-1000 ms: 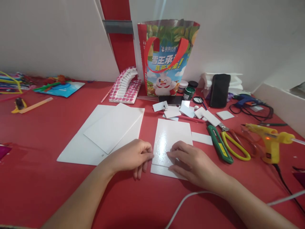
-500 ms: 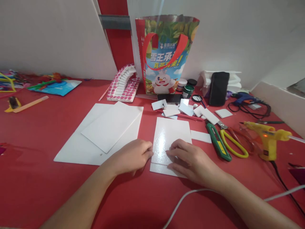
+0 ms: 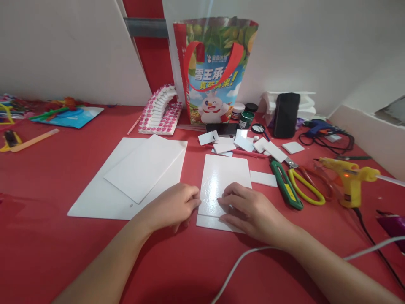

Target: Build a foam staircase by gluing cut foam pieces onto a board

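Two white boards lie overlapped in front of me: an upper board (image 3: 210,179) with a glossy glare, and a lower board (image 3: 210,222) whose strip shows along the near edge. My right hand (image 3: 249,209) rests on their right side, fingers apart and bent, with the fingertips on the surface. At the left edge of the boards is my left hand (image 3: 179,205), its fingers curled together and touching the edge; whether anything is pinched in them is hidden. Further left, a smaller white sheet (image 3: 145,169) lies on a large white sheet (image 3: 95,198).
Small white pieces (image 3: 224,145) lie behind the boards. To the right are a green cutter (image 3: 286,185), yellow-handled scissors (image 3: 305,188) and a yellow glue gun (image 3: 351,179). A bag (image 3: 215,76) stands at the back. A white cable (image 3: 234,268) crosses in front.
The whole view has shifted slightly, so things appear a little further left. Both hands keep nearly the same place against the boards.
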A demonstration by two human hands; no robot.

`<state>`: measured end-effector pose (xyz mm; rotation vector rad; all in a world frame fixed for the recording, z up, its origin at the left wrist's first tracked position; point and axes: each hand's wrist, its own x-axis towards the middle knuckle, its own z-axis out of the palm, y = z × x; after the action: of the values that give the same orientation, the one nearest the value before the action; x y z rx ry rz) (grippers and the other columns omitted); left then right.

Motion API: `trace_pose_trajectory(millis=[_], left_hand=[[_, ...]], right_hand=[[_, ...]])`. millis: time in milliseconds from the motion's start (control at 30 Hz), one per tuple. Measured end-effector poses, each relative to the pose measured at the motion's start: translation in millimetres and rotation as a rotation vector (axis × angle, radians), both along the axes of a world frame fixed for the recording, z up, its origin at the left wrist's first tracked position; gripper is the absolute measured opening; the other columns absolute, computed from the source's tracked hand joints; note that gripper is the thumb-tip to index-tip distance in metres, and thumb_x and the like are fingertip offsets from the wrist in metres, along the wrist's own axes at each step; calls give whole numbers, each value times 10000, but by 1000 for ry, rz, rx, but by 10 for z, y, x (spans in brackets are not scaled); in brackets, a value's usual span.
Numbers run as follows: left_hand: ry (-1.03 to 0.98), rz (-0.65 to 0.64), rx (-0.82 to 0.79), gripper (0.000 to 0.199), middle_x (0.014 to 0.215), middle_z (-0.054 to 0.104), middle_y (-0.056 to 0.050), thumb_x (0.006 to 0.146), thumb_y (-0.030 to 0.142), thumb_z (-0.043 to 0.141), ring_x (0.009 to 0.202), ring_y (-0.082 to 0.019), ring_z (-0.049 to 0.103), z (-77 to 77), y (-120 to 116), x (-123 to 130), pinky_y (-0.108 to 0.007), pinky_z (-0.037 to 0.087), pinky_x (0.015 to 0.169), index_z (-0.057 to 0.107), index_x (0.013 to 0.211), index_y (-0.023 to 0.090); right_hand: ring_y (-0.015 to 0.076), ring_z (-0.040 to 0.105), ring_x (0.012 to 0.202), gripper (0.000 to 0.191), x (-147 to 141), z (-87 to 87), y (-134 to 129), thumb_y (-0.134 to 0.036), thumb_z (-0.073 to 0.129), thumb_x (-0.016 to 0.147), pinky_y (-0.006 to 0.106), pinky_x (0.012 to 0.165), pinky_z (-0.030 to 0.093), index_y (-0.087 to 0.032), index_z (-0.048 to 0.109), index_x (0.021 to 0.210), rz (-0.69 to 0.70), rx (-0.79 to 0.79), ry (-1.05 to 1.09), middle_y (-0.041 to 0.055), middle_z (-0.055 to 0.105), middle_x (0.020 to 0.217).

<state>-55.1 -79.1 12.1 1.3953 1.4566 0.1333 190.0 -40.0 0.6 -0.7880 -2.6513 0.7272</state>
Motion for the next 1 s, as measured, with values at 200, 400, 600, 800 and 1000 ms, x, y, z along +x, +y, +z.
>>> trace_pose_trajectory(millis=[200,400,600,800,1000], left_hand=[[16,17,14,332,490,596,20,943,478,414,339,-148,513,14,-17,8,-267,356,410,363,716,242],[89,86,288,274,650,637,24,946,430,496,504,-139,561,74,-23,43,-273,406,523,552,768,229],[-15,-71,607,146,1041,641,-8,953,298,569,808,-147,602,87,-51,137,-283,449,767,663,865,230],[36,-215,486,134,1142,554,-16,957,250,545,754,-132,536,50,-88,286,-308,416,711,525,832,206],[-51,-155,396,21,1043,552,8,937,218,549,807,-145,548,17,-85,278,-297,425,732,539,922,228]], right_hand=[[151,605,719,175,-7,5,2,-295,643,945,297,692,503,-164,689,1052,-7,6,-9,100,635,1036],[179,636,797,170,-5,-13,-3,-290,623,953,308,731,508,-165,686,1049,-1,4,-2,108,633,1031],[170,614,765,162,-5,-9,-10,-280,642,940,298,707,490,-152,693,1023,-3,9,-4,100,625,1020],[168,604,775,133,-11,-16,-21,-260,652,926,294,722,492,-144,698,971,-12,-8,-20,97,620,1017],[175,634,808,198,11,47,8,-258,602,966,298,751,518,-130,718,1063,7,-97,13,108,632,1031]])
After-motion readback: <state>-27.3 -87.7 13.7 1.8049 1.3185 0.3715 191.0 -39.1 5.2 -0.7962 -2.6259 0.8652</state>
